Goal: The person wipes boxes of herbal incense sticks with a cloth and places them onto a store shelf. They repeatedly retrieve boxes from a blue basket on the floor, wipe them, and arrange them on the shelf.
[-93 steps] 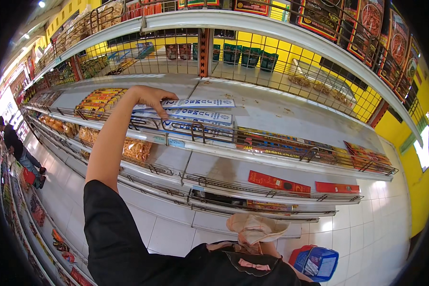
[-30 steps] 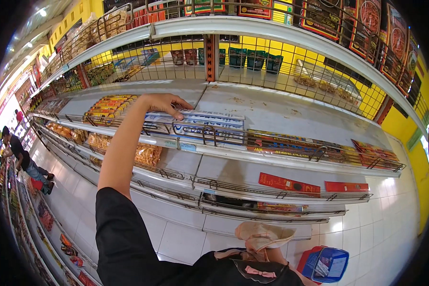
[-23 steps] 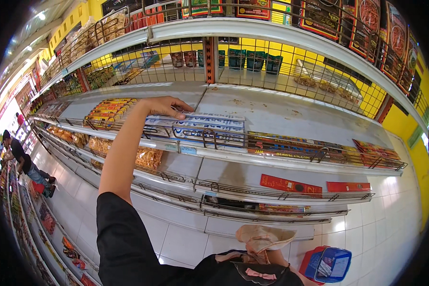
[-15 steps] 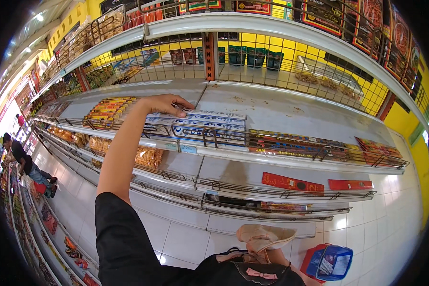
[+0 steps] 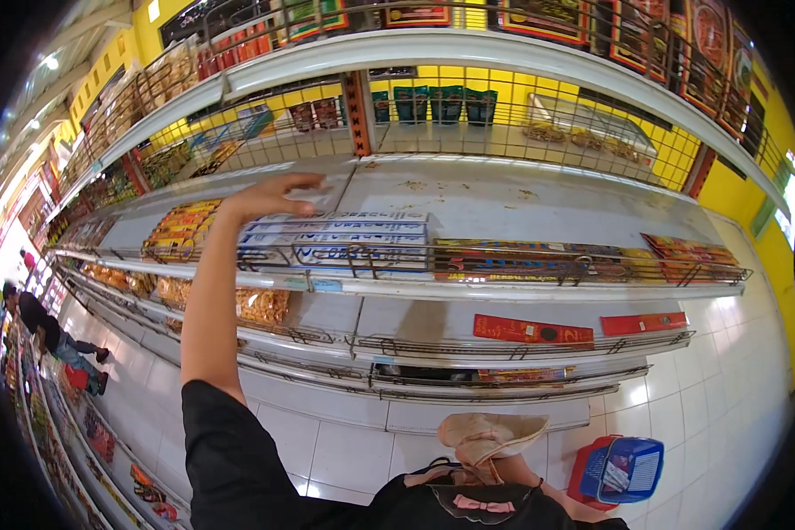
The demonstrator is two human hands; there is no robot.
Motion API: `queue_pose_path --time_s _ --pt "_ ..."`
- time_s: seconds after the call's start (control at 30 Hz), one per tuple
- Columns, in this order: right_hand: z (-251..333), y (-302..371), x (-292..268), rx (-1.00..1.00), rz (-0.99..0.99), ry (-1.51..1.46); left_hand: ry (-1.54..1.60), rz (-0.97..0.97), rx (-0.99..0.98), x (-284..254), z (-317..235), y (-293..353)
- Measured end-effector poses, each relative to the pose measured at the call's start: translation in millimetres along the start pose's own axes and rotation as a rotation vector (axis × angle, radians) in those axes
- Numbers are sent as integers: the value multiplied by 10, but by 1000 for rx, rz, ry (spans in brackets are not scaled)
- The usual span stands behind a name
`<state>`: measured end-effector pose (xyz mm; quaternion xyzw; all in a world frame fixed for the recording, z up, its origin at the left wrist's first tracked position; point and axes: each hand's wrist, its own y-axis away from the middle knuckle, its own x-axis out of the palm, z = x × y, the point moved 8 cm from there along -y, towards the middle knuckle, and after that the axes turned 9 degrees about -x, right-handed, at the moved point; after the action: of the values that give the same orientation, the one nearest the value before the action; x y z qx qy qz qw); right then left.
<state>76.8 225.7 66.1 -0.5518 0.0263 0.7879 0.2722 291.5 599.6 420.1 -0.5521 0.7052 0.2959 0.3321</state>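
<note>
My left hand (image 5: 278,196) is stretched over the middle shelf, fingers apart, with nothing visible in it. Just beneath and beyond its fingertips lie long, flat white packs with blue print (image 5: 362,231), laid side by side behind the wire rail. Yellow-and-red long packs (image 5: 181,228) are left of my wrist. At the lower middle, a beige cloth piece resembling a cap (image 5: 493,437) sits against my black clothing, with bare skin showing below it. My right hand (image 5: 508,474) seems to be there, but the cloth hides its fingers.
Dark long packs (image 5: 539,258) and red packs (image 5: 693,254) continue along the shelf. Lower shelves hold flat red packs (image 5: 532,330) and bagged snacks (image 5: 261,302). A blue basket (image 5: 632,470) stands on the tiled floor at right. A person (image 5: 49,331) bends at the far left shelving.
My left hand has risen slightly off the white-and-blue packs, and its fingers have spread. The whole view has shifted a little, with the shelf goods appearing farther left.
</note>
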Motion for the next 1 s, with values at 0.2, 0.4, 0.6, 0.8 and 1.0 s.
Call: queue_pose_path --time_s 0.2,0.4,0.6,0.8,1.0 --pt "-51 225 -307 320 -216 -476 -170 -541 244 -98 -1032 562" --pt "1 431 -747 333 -422 -302 444 -423 403 1240 -1218 1032" --pt "-345 1269 -1179 599 -688 -428 728 118 164 3627 -1992 422" --pt "-615 2652 -1367 959 -1127 -884 400 589 -115 5377 -2375 199" --pt "-842 3863 -1051 880 -1767 -1837 292 736 95 6699 -3079 197"
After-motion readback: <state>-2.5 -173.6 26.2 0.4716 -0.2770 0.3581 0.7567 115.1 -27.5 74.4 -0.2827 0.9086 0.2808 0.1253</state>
